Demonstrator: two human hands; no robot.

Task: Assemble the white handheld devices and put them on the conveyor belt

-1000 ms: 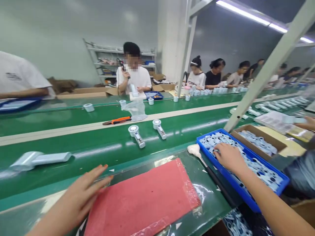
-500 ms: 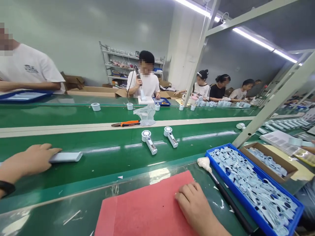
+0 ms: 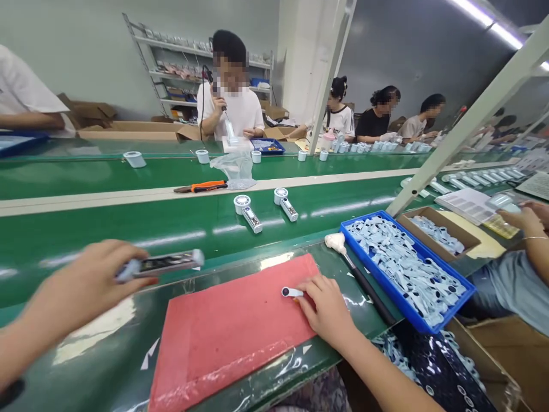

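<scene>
My left hand (image 3: 88,286) grips a long pale blue device housing (image 3: 160,263) with a dark, shiny face, holding it above the near belt edge. My right hand (image 3: 326,306) rests at the right side of a red foam mat (image 3: 231,335). Its fingers pinch a small pale blue part (image 3: 291,292) with a dark round end, and the part's tip sticks out to the left. A white-headed brush (image 3: 335,242) with a black handle lies just beyond my right hand.
A blue tray (image 3: 364,252) heaped with pale blue parts and a cardboard tray (image 3: 429,220) stand to the right. Assembled devices (image 3: 252,220) lie on the green conveyor belt (image 3: 128,229). Orange-handled pliers (image 3: 201,186) and a plastic bag (image 3: 234,169) lie beyond. A co-worker's hand (image 3: 525,220) is at far right.
My left hand has lifted the housing off the belt and turned it, showing its dark face. My right hand now pinches the small part over the mat. The view has tilted.
</scene>
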